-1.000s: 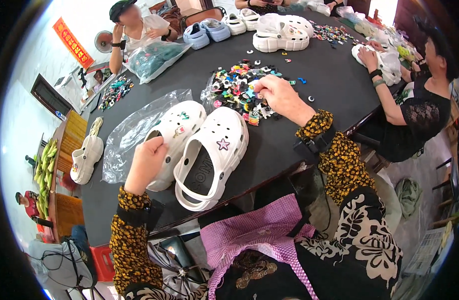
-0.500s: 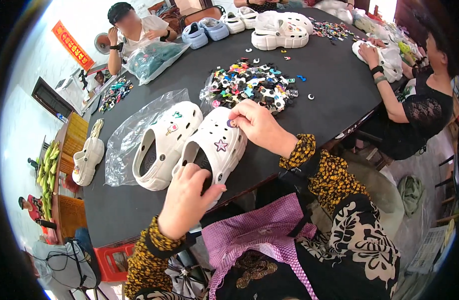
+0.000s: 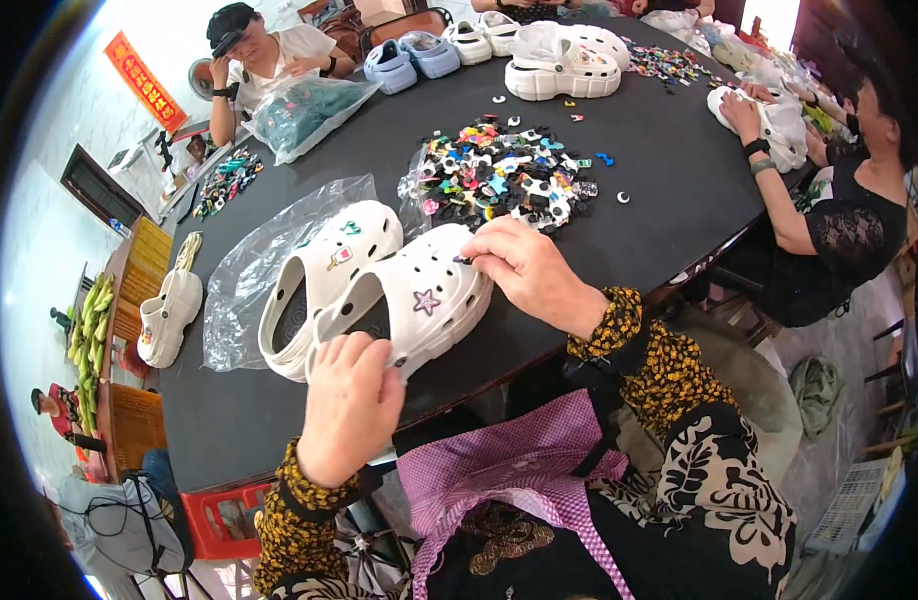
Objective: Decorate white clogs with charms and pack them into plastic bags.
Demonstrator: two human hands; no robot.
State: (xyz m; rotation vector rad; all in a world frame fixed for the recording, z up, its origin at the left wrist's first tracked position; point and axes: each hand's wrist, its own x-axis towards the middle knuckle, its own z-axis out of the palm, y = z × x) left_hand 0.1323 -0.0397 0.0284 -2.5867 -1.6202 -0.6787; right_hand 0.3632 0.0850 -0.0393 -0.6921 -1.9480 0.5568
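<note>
Head view: both hands grip white perforated clog (image 3: 419,300) bearing a purple star charm (image 3: 426,300).

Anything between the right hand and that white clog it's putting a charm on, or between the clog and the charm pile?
Nothing visible. The right hand already has its fingertips on the toe of the near white clog, and the left hand grips its heel. Only bare black table lies between the clog and the charm pile.

Two white clogs (image 3: 379,290) near hands, one charm pile (image 3: 504,180), one clear bag (image 3: 254,270).
</note>
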